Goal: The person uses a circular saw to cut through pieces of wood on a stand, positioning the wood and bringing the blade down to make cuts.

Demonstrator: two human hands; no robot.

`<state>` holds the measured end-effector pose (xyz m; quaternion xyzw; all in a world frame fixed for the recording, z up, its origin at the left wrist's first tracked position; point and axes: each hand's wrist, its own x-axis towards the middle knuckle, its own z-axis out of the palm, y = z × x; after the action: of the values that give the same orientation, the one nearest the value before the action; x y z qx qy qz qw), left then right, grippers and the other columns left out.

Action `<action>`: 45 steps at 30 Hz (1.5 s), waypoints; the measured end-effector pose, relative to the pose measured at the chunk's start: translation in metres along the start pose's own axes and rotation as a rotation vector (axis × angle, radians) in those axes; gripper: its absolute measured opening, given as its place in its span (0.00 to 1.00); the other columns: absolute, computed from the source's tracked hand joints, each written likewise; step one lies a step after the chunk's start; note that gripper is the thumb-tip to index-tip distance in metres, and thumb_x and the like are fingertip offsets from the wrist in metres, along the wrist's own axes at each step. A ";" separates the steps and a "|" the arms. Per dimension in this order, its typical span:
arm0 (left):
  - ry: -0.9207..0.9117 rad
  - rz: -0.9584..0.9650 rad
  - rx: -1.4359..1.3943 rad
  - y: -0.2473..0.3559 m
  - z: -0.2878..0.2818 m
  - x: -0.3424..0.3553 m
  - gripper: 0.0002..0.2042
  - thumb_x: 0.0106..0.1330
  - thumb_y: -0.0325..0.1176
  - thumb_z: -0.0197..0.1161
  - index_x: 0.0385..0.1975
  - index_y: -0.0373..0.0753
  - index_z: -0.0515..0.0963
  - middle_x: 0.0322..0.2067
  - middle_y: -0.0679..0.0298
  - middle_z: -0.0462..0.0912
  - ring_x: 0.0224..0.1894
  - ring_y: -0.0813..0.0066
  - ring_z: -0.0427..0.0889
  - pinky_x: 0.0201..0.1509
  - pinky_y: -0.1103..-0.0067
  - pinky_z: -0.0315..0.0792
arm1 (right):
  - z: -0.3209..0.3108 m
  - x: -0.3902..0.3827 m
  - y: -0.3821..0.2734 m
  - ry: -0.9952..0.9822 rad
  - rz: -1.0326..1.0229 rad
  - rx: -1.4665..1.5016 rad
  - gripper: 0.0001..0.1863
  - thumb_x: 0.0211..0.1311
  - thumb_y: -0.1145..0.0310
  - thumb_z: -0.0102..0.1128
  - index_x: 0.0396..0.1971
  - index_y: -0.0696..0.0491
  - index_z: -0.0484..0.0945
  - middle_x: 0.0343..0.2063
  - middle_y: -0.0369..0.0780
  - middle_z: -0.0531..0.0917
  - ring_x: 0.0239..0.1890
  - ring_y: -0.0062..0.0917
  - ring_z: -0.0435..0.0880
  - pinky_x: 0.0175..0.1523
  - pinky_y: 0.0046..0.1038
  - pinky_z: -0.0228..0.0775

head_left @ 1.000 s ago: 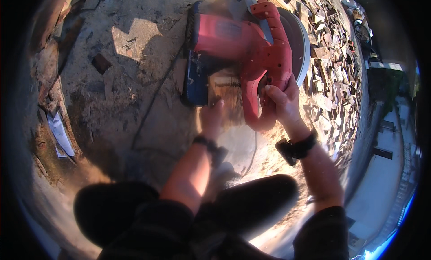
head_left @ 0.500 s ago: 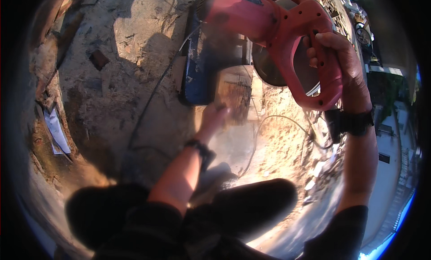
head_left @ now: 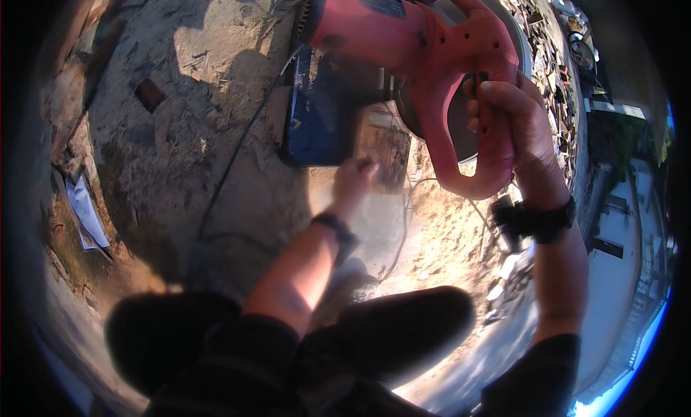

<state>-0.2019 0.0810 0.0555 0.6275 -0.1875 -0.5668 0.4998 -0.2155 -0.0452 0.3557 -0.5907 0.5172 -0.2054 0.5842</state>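
Note:
A red chop saw (head_left: 371,28) with a large D-shaped handle stands over a dark blue base (head_left: 315,125). My right hand (head_left: 507,118) is wrapped around the far right side of the handle, thumb on top. Behind the handle, part of the round blade (head_left: 461,122) shows. A brown wooden block (head_left: 385,140) lies beside the base, under the saw. My left hand (head_left: 353,183) is closed at the block's near left edge, thumb upward; its fingers are partly hidden and slightly blurred.
A dark cable (head_left: 237,154) runs from the saw across the dusty ground. Sawdust (head_left: 439,230) is heaped to the right, with wood scraps (head_left: 554,79) beyond. A small brown offcut (head_left: 150,95) and a white sheet (head_left: 86,212) lie left. My knees are near.
The saw handle and my right hand have come slightly nearer and to the left. My left hand has moved a little to the right and stays by the block.

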 end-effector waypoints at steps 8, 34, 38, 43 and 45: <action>0.045 0.000 0.024 0.000 -0.001 0.004 0.10 0.53 0.35 0.63 0.32 0.36 0.79 0.27 0.61 0.82 0.30 0.74 0.79 0.37 0.77 0.71 | 0.007 -0.003 0.032 -0.018 -0.030 -0.046 0.16 0.50 0.72 0.54 0.39 0.59 0.68 0.28 0.39 0.76 0.22 0.20 0.75 0.27 0.22 0.72; -0.259 -0.115 -0.319 0.007 -0.026 -0.041 0.14 0.59 0.33 0.60 0.43 0.34 0.74 0.37 0.68 0.78 0.37 0.80 0.75 0.42 0.83 0.70 | -0.181 -0.142 0.287 0.230 0.263 -0.792 0.23 0.51 0.65 0.57 0.45 0.63 0.71 0.34 0.51 0.80 0.33 0.35 0.81 0.39 0.28 0.72; -0.233 -0.113 -0.217 0.000 -0.032 -0.041 0.16 0.59 0.33 0.61 0.44 0.32 0.73 0.39 0.66 0.77 0.40 0.79 0.74 0.46 0.81 0.69 | -0.122 -0.250 0.368 -0.756 0.556 -0.910 0.21 0.49 0.62 0.57 0.41 0.58 0.75 0.35 0.52 0.79 0.43 0.42 0.77 0.48 0.36 0.69; -0.218 -0.149 -0.187 -0.023 -0.026 -0.029 0.16 0.59 0.32 0.60 0.46 0.33 0.72 0.40 0.65 0.76 0.41 0.79 0.74 0.46 0.81 0.69 | -0.091 -0.178 0.359 -0.123 0.247 -0.532 0.20 0.50 0.63 0.56 0.43 0.57 0.74 0.30 0.47 0.81 0.34 0.40 0.80 0.42 0.32 0.73; -0.257 -0.118 -0.228 -0.031 -0.017 -0.026 0.16 0.59 0.32 0.59 0.46 0.34 0.72 0.41 0.66 0.76 0.41 0.78 0.74 0.45 0.80 0.69 | -0.094 -0.108 0.366 0.036 0.234 -0.625 0.22 0.55 0.67 0.55 0.49 0.60 0.69 0.40 0.50 0.79 0.42 0.38 0.78 0.48 0.33 0.71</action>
<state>-0.2042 0.1219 0.0404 0.4991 -0.1472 -0.6884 0.5052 -0.4721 0.0815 0.0861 -0.6743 0.6297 0.0213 0.3851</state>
